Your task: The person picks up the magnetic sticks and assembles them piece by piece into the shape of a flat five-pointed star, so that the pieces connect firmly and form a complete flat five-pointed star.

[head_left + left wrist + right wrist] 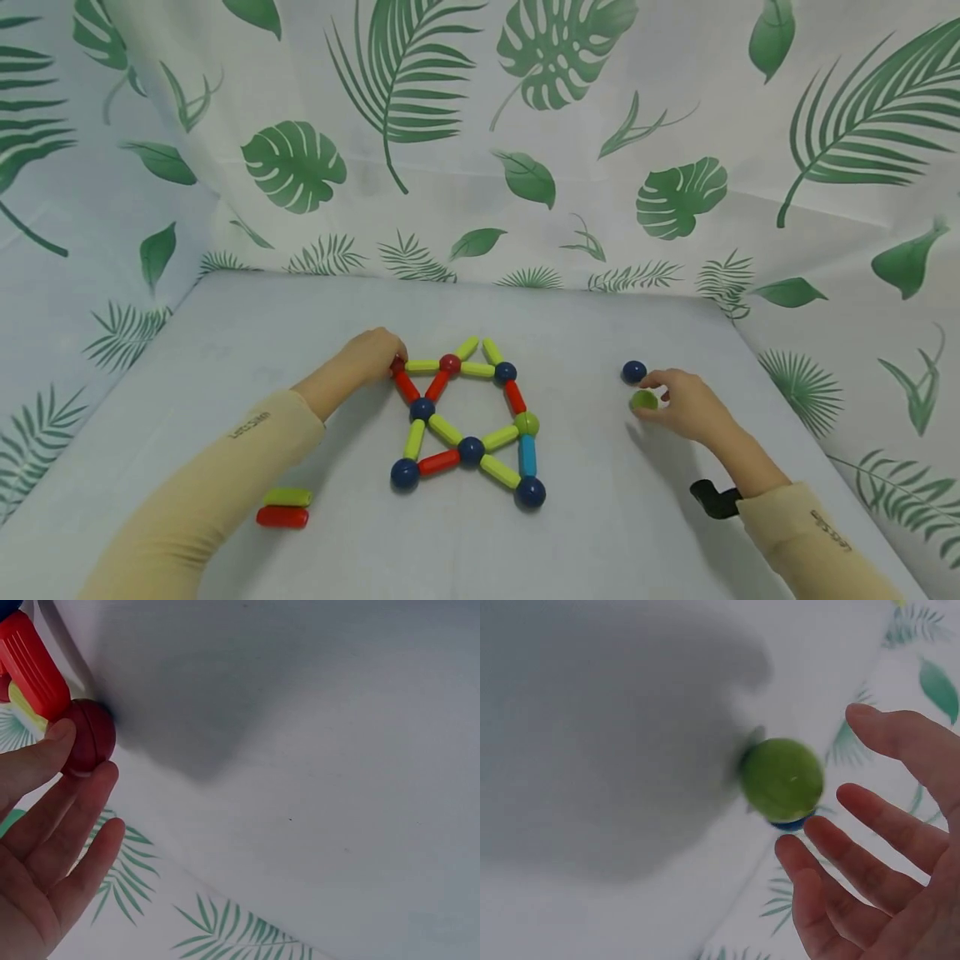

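A flat frame of magnetic rods and balls lies on the table, with several rods, such as a blue rod, joined at balls like the dark blue ball. At its far left corner my left hand pinches a red ball between thumb and fingers; a red rod meets that ball. Over on the right, my right hand is beside a green ball, its thumb and fingers spread apart in the right wrist view. Just beyond the green ball lies another dark blue ball.
Near my left forearm lie a loose yellow-green rod and a loose red rod. A black object is by my right wrist, partly hidden by the sleeve. Leaf-printed cloth rises behind and along the sides.
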The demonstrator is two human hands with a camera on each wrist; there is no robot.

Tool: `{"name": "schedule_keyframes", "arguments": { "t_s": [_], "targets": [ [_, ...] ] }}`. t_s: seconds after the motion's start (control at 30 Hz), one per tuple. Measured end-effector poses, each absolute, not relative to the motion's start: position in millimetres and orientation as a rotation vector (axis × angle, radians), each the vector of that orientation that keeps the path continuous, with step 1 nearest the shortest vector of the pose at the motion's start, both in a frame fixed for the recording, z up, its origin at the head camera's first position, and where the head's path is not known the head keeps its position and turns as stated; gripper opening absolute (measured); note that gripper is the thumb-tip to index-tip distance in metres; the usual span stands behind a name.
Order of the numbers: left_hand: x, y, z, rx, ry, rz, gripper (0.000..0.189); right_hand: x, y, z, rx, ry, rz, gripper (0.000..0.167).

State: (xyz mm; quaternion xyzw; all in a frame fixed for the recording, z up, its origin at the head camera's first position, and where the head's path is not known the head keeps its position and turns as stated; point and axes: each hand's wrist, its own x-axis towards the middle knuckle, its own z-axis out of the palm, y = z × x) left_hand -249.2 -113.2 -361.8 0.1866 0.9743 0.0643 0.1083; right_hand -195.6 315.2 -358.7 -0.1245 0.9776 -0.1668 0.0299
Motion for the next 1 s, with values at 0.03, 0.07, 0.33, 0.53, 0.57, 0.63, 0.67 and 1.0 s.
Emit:
{"name": "schedule_keyframes", "arguments": {
  "t_s": [0.03, 0.07, 0.33, 0.53, 0.57, 0.63, 0.67, 1.0],
  "targets": [
    [-249.6, -112.8, -361.6, 0.549, 2.866, 0.183, 0.028, -197.8, 318.5, -360.8, -0.366, 3.0, -0.521, 0.037],
    [-250.1, -112.4, -361.1, 0.546, 2.866, 0.18, 0.028, -199.8, 321.0, -362.8, -0.348, 2.983, -0.539, 0.038],
    [-254.6, -109.4, -360.0, 0.515, 2.839, 0.162, 0.028, -210.6, 323.2, -367.6, -0.264, 2.946, -0.622, 0.027],
    [-254.2, -111.5, -360.9, 0.547, 2.819, 0.178, 0.03, -220.7, 306.1, -359.6, -0.302, 2.955, -0.601, 0.025],
    [-253.8, -112.1, -361.5, 0.556, 2.823, 0.189, 0.029, -223.7, 301.2, -358.4, -0.317, 2.958, -0.604, 0.026],
    [-253.7, -113.2, -363.0, 0.569, 2.827, 0.212, 0.029, -231.5, 290.1, -357.1, -0.35, 2.95, -0.621, 0.026],
    [-253.9, -113.6, -363.4, 0.576, 2.828, 0.221, 0.028, -236.2, 283.3, -357.1, -0.357, 2.944, -0.635, 0.026],
    [-255.0, -114.2, -360.8, 0.596, 2.836, 0.2, 0.027, -293.4, 201.1, -362.9, -0.303, 2.832, -0.803, 0.033]
  ]
}}
